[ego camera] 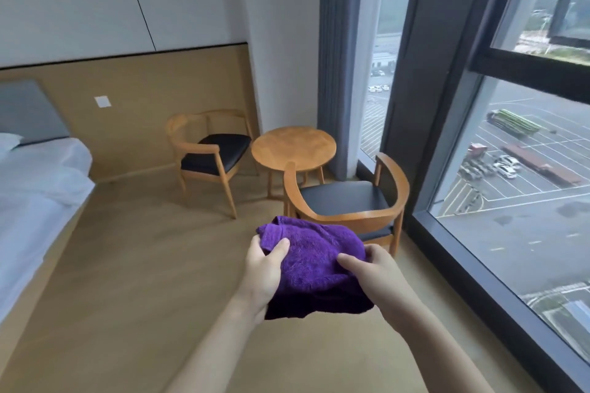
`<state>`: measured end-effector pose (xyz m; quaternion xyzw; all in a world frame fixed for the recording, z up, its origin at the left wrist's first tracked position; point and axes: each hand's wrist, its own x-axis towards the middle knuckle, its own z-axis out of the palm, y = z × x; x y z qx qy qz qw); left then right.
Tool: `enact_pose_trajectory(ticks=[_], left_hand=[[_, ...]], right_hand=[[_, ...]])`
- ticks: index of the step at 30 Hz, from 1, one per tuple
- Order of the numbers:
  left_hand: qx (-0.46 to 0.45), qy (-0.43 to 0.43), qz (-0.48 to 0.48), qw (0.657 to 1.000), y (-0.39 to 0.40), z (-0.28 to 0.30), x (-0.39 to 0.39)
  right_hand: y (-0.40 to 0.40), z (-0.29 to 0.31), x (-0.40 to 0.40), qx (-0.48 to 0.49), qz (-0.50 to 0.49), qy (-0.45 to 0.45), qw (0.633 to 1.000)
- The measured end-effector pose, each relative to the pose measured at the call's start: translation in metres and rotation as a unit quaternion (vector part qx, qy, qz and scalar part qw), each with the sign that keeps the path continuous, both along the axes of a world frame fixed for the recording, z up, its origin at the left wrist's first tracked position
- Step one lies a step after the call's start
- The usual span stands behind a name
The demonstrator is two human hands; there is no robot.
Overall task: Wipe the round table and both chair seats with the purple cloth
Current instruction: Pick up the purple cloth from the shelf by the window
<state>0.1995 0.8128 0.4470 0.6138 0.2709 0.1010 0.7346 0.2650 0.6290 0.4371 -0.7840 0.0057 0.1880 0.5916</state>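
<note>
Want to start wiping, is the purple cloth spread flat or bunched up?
Bunched up. The purple cloth sits in a rumpled heap held between the left hand and right hand.

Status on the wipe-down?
Nothing looks wiped. Left hand and right hand both grip the bunched purple cloth in mid-air, short of the furniture. Left: round wooden table, far chair's black seat, near chair's black seat.

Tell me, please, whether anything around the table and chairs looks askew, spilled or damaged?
Nothing stands out. The round table is bare and upright, both chairs stand upright beside it, and both hands hold the purple cloth bunched.
</note>
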Motion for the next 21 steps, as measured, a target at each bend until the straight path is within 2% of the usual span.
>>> enact_pose_trajectory(ticks=[7,12,21], left_hand=[[0.005,0.02,0.026,0.999,0.104,-0.046,0.124],[0.004,0.035,0.07,0.997,0.189,-0.052,0.211],[-0.012,0.044,0.141,0.989,0.342,-0.06,0.335]], right_hand=[[0.108,-0.044,0.143,-0.043,0.068,0.023,0.997],[0.202,-0.044,0.25,-0.088,0.123,0.014,0.988],[0.36,-0.031,0.38,-0.033,0.251,-0.016,0.967]])
